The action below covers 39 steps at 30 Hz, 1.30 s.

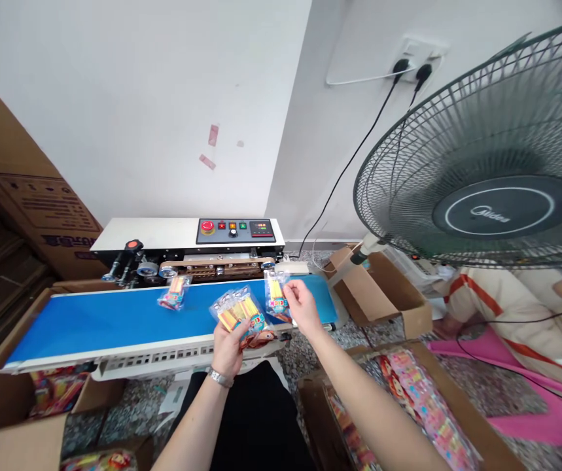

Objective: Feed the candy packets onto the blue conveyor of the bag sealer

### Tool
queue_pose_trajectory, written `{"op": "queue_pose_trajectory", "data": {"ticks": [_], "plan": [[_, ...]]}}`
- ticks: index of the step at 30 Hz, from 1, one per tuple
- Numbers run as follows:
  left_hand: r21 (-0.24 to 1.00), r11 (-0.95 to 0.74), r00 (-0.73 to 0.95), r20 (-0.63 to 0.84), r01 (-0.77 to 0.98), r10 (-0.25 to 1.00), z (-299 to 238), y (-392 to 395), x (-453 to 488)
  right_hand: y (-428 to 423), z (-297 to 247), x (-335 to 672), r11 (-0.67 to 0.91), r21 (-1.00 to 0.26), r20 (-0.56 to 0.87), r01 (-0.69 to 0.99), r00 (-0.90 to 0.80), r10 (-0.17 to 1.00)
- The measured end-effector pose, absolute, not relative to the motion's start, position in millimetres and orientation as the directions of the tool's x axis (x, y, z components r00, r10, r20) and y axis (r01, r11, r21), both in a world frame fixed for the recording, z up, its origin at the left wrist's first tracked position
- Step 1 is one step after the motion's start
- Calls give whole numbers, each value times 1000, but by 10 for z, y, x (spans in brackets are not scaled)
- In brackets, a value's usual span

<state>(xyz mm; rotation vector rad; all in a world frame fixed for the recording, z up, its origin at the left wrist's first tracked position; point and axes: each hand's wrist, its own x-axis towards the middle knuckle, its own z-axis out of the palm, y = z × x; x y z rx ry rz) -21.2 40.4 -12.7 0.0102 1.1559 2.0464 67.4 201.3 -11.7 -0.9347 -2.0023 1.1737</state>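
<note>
My left hand (229, 350) is closed around several small clear packets of coloured sticks (244, 314), fanned out over the front edge of the blue conveyor belt (108, 320). In my right hand (301, 304) a single stick packet (277, 294) is pinched by its side, its top edge up by the sealing machine's intake end. Another packet (175, 292) lies on the belt further left, beside the rollers. Behind the belt stands the band sealing machine (163, 232), with a red stop button and a lit display on its panel.
A large fan (496, 203) stands at the right, near an open carton (379, 288). Below my right arm is a box of packaged goods (428, 399). Boxes with packets (57, 392) sit at the lower left. Another person's leg (521, 307) shows at the right.
</note>
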Motion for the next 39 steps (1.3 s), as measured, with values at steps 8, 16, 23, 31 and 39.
{"op": "queue_pose_trajectory", "data": {"ticks": [8,16,23,31,39], "plan": [[703,-279,-677,-380,-655,631,-151,388,-223,2533,-266,570,340,-674,72,656,-399,914],[715,-280,-675,-350,-640,649,-143,399,-216,2252,-52,304,477,-682,117,555,-561,820],[708,-315,-673,-301,-632,676,-136,408,-196,1673,37,515,385,-905,65,181,-835,547],[729,-290,-689,-330,-620,646,-148,412,-192,1758,-108,541,96,-989,-1,110,-662,750],[735,-251,-663,-341,-630,667,-197,400,-215,2460,-208,476,233,-802,62,550,-311,948]]}}
